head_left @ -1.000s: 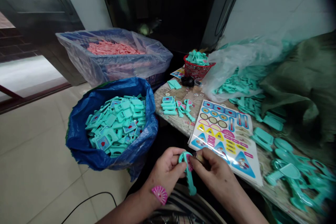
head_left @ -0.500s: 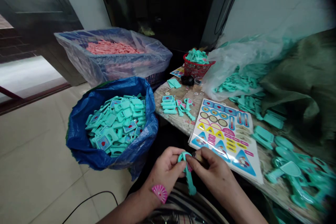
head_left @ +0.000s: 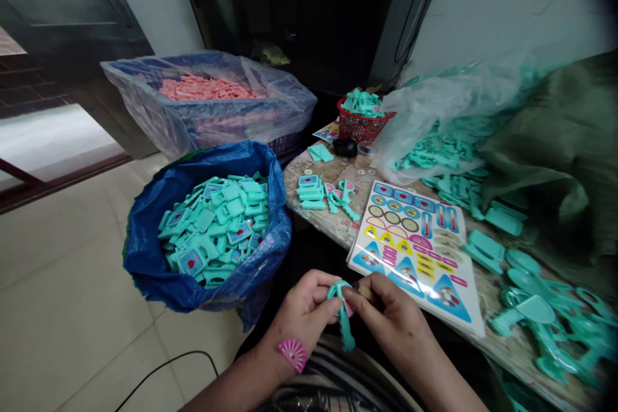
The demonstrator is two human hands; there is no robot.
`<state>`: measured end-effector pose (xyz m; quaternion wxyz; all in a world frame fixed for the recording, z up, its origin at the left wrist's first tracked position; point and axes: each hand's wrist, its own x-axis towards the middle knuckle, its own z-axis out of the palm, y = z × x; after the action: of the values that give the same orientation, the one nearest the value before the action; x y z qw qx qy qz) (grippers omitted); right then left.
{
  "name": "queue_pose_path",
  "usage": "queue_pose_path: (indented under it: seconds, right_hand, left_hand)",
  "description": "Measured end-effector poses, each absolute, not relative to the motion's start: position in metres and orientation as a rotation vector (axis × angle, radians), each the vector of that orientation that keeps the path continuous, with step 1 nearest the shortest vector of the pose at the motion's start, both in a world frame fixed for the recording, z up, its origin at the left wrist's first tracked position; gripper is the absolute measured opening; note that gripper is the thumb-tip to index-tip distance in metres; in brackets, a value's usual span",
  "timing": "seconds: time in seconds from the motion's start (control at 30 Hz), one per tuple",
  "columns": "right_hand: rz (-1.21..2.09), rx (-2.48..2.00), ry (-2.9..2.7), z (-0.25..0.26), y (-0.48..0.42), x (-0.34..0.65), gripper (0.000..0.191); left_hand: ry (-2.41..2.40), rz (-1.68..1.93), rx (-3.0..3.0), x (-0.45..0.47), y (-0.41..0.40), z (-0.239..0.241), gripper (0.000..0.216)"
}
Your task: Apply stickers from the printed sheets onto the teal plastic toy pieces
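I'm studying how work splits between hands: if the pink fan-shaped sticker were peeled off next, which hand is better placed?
Probably the right hand: the pink sticker is on the left wrist, awkward for the left hand itself, which also grips the turquoise piece.

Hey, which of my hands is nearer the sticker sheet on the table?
Right. Your right hand is just off the near edge of the sticker sheet; your left hand, holding a teal piece, is farther left.
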<state>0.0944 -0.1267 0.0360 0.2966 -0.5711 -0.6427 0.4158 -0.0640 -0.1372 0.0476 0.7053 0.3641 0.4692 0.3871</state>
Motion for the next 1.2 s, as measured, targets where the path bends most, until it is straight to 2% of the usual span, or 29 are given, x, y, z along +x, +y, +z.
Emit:
queue_pose_path:
  seconds: [0.2, 0.5, 0.8, 1.2]
  right_hand:
    - [1.121, -1.496, -1.706, 0.044, -0.129, 0.093, 0.031]
    - [1.260, -1.489, -1.694, 0.045, -0.129, 0.095, 0.030]
    - [1.120, -1.505, -1.790, 0.051, -0.130, 0.093, 0.022]
    - [1.047, -1.525, -1.860, 0.052, -0.129, 0.093, 0.021]
  left_hand:
    - [1.107, 0.869, 0.703, -0.064, -0.137, 0.049, 0.040]
    - [1.118, 0.874, 0.695, -0.067, -0.136, 0.045, 0.040]
    - [1.112, 0.869, 0.692, -0.068, -0.136, 0.046, 0.041]
    - [1.034, 0.897, 0.718, -0.070, -0.136, 0.039, 0.033]
